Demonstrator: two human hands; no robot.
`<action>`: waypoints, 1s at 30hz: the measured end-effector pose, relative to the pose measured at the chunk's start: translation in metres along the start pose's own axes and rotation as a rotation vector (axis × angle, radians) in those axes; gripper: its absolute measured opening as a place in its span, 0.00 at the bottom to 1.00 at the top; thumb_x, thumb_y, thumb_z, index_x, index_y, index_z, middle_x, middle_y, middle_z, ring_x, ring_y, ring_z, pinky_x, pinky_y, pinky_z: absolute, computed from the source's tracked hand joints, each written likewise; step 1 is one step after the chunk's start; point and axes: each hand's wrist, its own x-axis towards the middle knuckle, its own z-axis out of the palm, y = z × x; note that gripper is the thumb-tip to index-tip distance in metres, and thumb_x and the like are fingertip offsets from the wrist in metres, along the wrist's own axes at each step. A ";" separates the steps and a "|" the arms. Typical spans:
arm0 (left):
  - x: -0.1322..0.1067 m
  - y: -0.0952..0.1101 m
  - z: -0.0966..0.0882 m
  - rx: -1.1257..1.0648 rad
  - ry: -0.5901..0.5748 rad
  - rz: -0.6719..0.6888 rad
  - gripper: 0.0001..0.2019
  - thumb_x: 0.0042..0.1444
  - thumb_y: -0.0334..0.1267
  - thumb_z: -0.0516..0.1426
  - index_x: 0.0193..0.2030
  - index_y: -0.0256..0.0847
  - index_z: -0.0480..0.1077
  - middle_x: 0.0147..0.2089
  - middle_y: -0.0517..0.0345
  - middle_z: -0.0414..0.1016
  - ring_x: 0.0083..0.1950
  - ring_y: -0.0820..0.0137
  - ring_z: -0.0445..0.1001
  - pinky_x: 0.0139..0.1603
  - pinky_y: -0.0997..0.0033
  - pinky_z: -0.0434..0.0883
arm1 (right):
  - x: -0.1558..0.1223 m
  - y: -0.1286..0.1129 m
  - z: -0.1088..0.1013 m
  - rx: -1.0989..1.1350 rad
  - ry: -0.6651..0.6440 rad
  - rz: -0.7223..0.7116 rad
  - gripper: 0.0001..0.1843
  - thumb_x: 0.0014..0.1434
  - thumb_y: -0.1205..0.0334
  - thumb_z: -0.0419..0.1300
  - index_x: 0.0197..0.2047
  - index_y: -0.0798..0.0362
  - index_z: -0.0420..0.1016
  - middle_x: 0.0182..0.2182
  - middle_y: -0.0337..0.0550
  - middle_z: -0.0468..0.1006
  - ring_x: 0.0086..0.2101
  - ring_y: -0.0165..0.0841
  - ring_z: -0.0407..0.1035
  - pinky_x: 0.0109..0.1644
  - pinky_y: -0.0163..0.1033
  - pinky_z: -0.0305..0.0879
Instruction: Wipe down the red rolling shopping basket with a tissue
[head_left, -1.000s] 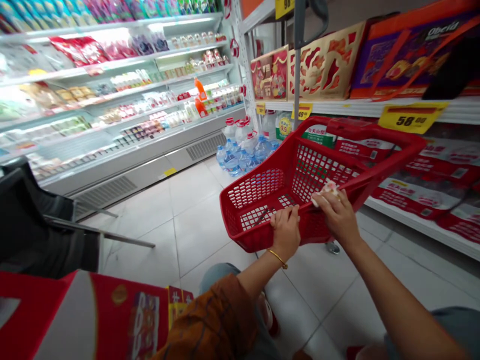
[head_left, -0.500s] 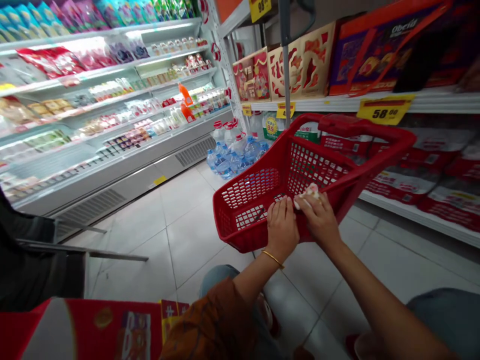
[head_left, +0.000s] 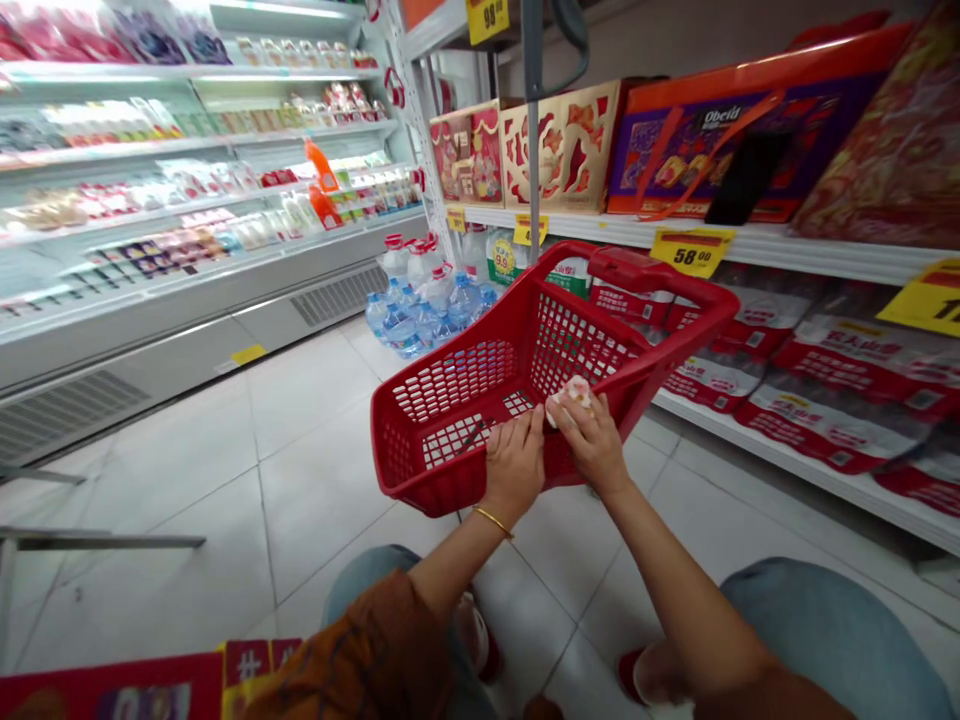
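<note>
A red plastic shopping basket [head_left: 450, 480] with perforated sides and a long handle stands tilted in front of me. My left hand [head_left: 516, 455] is closed over its near rim, fingers hooked inward. Close beside it, my right hand [head_left: 589, 435] presses a crumpled white-and-pink cloth [head_left: 576, 392] against the same rim, nearer the handle end. Part of the cloth is hidden under the fingers. A thin dark piece lies in the basket's bottom.
Bottled water packs [head_left: 427, 310] stand on the floor behind the basket. A refrigerated shelf [head_left: 300, 260] runs along the left. On the right shelf are gift boxes [head_left: 555, 150] and a black phone [head_left: 750, 178]. A red box [head_left: 112, 685] sits at the lower left, near metal legs [head_left: 105, 541].
My view has turned to the right, so the basket and shelves appear further left. Both hands stay at the near rim, the cloth still under my right hand.
</note>
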 end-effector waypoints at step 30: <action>0.015 -0.007 0.000 -0.289 0.136 -0.142 0.14 0.65 0.35 0.49 0.51 0.43 0.72 0.43 0.54 0.79 0.42 0.67 0.72 0.47 0.61 0.57 | 0.009 -0.016 0.005 0.052 -0.051 0.029 0.25 0.65 0.70 0.48 0.64 0.48 0.61 0.56 0.48 0.71 0.67 0.44 0.41 0.67 0.60 0.50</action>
